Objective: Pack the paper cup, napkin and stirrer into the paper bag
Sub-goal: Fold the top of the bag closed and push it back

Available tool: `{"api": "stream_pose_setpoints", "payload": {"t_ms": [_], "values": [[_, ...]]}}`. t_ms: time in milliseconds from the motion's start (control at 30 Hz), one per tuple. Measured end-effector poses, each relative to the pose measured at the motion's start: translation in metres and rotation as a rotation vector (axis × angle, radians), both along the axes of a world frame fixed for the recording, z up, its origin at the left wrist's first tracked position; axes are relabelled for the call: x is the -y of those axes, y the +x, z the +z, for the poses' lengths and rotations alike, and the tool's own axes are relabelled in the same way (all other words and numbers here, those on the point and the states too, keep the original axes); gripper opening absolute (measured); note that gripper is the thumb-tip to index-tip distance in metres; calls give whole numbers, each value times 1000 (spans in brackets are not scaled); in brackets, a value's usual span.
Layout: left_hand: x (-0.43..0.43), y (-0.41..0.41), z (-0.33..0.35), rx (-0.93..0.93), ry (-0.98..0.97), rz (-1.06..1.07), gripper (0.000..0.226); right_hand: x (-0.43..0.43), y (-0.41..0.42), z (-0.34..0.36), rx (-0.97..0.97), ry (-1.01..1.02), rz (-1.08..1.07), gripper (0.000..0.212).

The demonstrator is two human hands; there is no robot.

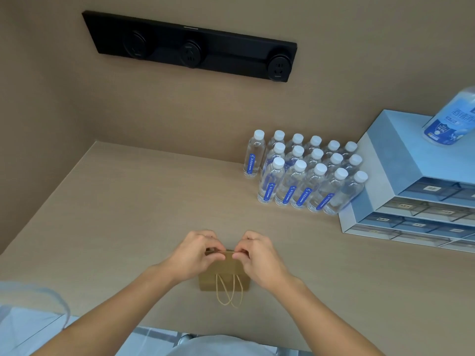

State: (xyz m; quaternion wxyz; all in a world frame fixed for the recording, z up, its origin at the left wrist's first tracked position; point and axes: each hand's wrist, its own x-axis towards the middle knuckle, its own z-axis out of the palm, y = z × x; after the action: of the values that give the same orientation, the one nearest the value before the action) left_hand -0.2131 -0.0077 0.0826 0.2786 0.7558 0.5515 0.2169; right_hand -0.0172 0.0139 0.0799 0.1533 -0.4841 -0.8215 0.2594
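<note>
A small brown paper bag (227,274) stands on the tan counter near its front edge, with its twine handles hanging down the near side. My left hand (194,254) pinches the bag's top edge on the left. My right hand (258,255) pinches the same edge on the right. The two edges of the mouth are held close together, so the inside of the bag is hidden. No paper cup, napkin or stirrer shows anywhere in view.
Several small water bottles (303,176) stand in rows at the back right. A light blue drawer unit (411,191) sits at the right with a large bottle (452,119) on top. A black socket strip (190,47) is on the wall.
</note>
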Motion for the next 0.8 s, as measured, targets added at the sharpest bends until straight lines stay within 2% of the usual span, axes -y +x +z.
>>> {"api": "stream_pose_setpoints", "payload": {"t_ms": [267, 400, 533, 700, 800], "values": [[0, 1, 0, 44, -35, 25, 5, -5, 1, -10, 44, -10, 29, 15], [0, -1, 3, 11, -69, -22, 6, -2, 0, -17, -39, -77, 5, 10], [-5, -17, 6, 45, -108, 74, 11, -11, 14, -19, -83, -123, -75, 12], [-4, -22, 5, 13, -100, 44, 15, -12, 25, -24, -99, -101, -74, 17], [-5, -29, 4, -42, -101, 92, 10, -13, 31, -26, -99, -102, -52, 28]]}}
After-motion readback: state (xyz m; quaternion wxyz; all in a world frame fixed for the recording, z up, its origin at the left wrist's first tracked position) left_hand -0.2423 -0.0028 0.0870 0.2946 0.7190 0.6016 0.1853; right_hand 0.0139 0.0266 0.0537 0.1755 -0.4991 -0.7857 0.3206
